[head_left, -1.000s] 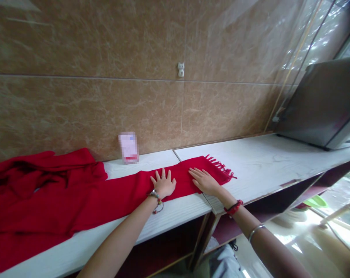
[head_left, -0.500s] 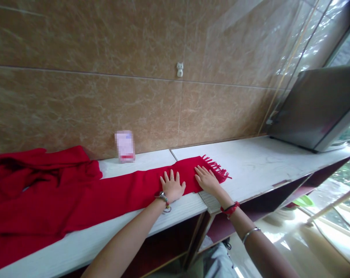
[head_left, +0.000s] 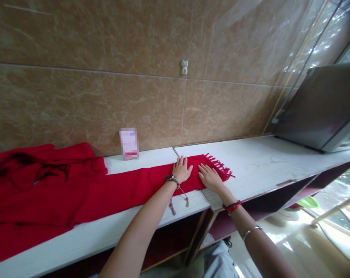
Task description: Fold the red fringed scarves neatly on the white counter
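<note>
A long red scarf (head_left: 128, 189) with a fringed right end lies along the white cabinet top. Its right part is flat and narrow, while the left part is bunched into loose folds against the wall. My left hand (head_left: 182, 170) rests on the scarf near its far edge, fingers stretched out. Close to the fringe (head_left: 221, 166), my right hand (head_left: 210, 177) lies flat on the cloth with its fingers extended. A small gap of red cloth shows between the two hands. Neither hand grips the fabric.
A pale pink box-like item (head_left: 129, 144), blurred out, stands against the brown tiled wall behind the scarf. A white cat-shaped hook (head_left: 184, 67) is on the wall. At the right end of the white cabinet top (head_left: 259, 162) sits a large grey appliance (head_left: 316, 104). Open shelves are below.
My left hand has moved right and away from me across the scarf, closer to the right hand. My right hand stays near the fringe. The view has shifted slightly.
</note>
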Demonstrator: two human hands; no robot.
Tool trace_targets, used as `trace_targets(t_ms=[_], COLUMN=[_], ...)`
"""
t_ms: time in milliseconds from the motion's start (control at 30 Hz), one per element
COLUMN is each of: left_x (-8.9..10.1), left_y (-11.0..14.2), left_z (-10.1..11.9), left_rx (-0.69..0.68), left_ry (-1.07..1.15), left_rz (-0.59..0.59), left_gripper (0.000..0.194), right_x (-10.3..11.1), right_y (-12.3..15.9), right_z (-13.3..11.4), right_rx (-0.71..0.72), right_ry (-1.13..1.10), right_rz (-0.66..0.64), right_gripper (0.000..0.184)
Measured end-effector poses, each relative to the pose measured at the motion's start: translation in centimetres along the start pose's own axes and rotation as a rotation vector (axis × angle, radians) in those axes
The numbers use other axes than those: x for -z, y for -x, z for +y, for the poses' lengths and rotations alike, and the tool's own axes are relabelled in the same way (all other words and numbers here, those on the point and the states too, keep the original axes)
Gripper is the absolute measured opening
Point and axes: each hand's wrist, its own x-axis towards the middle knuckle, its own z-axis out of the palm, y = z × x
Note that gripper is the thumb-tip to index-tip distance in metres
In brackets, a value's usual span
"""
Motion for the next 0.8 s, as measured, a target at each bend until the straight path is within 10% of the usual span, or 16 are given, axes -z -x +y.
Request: trace_targets(t_ms=[200,600,800], left_x=[-1.5,3.9,5.2], left_y=[-0.1,7.1,8.4], left_z=[-4.0,-17.4,-13.2], left_rx=[0.149,0.501,0.331], left_ry=[-0.073,-0.244,-0.281], left_rz=[0.003,0.079,0.123], left_gripper=[0.059,0.053,0.053], right_x=[0.1,0.1,-0.6], right_y=[0.1,0.1,-0.1], right_z=[0.0,0.1,0.4], right_rx=[0.012,-0.007,0.003], right_ry=[0.020,-0.006,0.020], right_rz=[-0.014,-0.041,-0.020], right_gripper=[0.048,0.049,0.049])
